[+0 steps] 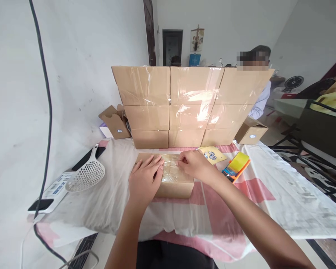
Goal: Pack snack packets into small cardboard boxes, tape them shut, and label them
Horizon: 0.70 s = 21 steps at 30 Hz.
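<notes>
The taped box (172, 178) lies mid-desk (282, 201), left hand (144, 179) flat on its left top with fingers released, right hand (194, 164) pinching tape at its far edge; stacked boxes (190, 106) behind, tape dispenser (236, 166) just right.

Small brown cardboard box (173, 179), closed, lying flat on the white-and-pink cloth just in front of the stacked cartons. Top covered with clear shiny tape, wrinkled and catching light. Near side plain and bare. Left part of the top hidden under the left hand (144, 179), pressed flat with fingers spread. Right hand (194, 164) resting at the far right of the top, fingertips pinched on the tape there. Long side facing the viewer, squared to the table edge.
</notes>
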Available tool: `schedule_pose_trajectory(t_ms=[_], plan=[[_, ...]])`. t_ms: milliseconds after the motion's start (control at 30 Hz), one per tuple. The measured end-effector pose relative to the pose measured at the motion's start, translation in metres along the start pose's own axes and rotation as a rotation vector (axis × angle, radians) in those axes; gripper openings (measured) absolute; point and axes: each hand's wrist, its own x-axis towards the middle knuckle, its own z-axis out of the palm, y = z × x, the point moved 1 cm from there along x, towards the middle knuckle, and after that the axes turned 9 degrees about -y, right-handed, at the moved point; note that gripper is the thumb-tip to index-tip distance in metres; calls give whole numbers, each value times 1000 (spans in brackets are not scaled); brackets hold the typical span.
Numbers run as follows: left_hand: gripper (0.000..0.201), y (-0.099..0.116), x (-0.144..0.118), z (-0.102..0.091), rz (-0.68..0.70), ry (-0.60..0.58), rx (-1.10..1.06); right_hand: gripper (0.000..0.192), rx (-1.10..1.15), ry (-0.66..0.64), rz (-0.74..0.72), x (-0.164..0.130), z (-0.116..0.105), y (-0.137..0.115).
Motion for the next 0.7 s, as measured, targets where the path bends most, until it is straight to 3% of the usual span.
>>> schedule_pose_trajectory(t_ms=[200,233,333,367,433,533,600,700], plan=[[39,-1,0,1,2,7,0,11,-100,-13,82,3,-5,-2],[39,-1,0,1,3,6,-2,22,-142,33,95,4,-7,-2],[39,-2,-2,0,2,6,-9,95,-246,230,68,4,-14,0],[39,-2,-2,0,1,7,-11,104,-263,279,14,2,-15,1],[39,-2,-3,0,5,11,-10,90,-259,306,-170,-9,-14,2],[39,-2,-2,0,15,19,-5,57,-207,178,-450,-34,1,4],[38,-2,-2,1,19,26,-1,57,-185,92,-506,-52,15,5],[38,-1,-2,0,24,34,1,63,-160,79,-495,-69,29,7]])
